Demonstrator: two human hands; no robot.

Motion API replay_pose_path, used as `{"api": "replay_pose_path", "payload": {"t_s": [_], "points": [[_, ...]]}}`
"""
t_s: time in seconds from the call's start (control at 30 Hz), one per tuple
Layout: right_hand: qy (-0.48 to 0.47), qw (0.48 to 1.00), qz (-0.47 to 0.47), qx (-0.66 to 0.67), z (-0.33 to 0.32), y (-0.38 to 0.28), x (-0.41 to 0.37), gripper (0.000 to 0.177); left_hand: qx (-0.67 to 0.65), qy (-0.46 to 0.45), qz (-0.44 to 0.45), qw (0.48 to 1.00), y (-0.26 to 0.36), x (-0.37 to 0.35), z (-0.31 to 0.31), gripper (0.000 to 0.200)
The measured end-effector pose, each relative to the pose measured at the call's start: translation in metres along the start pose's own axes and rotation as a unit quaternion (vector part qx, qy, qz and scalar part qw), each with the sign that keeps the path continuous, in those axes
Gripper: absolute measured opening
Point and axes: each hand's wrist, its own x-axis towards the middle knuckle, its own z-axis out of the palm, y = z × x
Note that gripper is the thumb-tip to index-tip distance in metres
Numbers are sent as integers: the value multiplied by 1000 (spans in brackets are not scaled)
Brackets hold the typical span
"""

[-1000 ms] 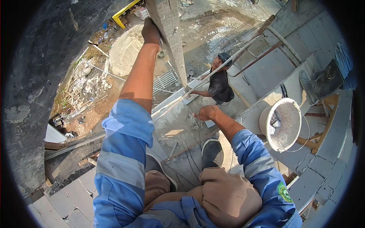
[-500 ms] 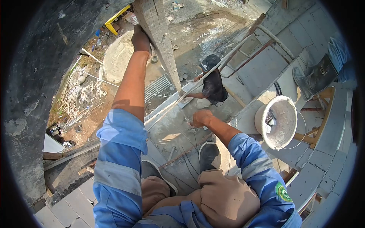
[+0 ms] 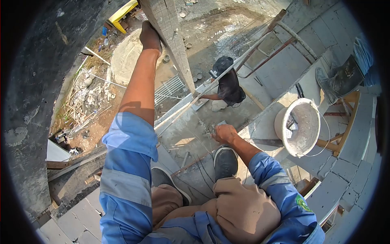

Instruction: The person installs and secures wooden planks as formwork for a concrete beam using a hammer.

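Observation:
At the upper left my left hand (image 3: 150, 37) rests against the side of a long wooden beam (image 3: 170, 38); its fingers are mostly hidden behind the wood. My right hand (image 3: 224, 133) is closed in front of me, above my right shoe (image 3: 226, 162). A small grey, flat piece shows at its fingers, too small to name. Right of my right hand stands a white, mortar-smeared bucket (image 3: 302, 142) with a wire handle and something silvery inside.
A co-worker in black (image 3: 230, 87) bends over on a level below. Metal scaffold bars (image 3: 280, 49) cross the upper right. Another person's boot (image 3: 341, 79) stands beyond the bucket. A dark, rough wall (image 3: 30, 81) rises at the left.
My right hand has moved slightly right and down. The co-worker below has shifted a little. The bucket sits slightly farther right in the view. My left hand stays at the beam.

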Motion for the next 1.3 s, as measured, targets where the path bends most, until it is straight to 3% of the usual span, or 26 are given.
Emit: {"api": "replay_pose_path", "payload": {"t_s": [0.13, 0.2, 0.4, 0.7, 0.83, 1.3], "points": [[25, 999, -13, 32, 0, 2, 0, 46, 74, -35, 16, 996, 5, -2, -3, 30], [15, 999, -8, 28, 0, 2, 1, 47, -44, 9, -49, 998, 10, -7, 4, 29], [-3, 999, -1, 35, -3, 1, -2, 55, -2, -4, -21, 1000, 10, -8, 3, 29], [-22, 998, 23, 47, -8, -2, -2, 51, 43, -12, 0, 999, 9, -8, 1, 29], [-27, 998, 23, 50, -9, -2, -1, 51, 6, -4, -19, 1000, 12, -11, 4, 29], [21, 997, 2, 73, 7, 8, 8, 56, 16, -26, 5, 1000, 6, -1, -1, 32]]}}
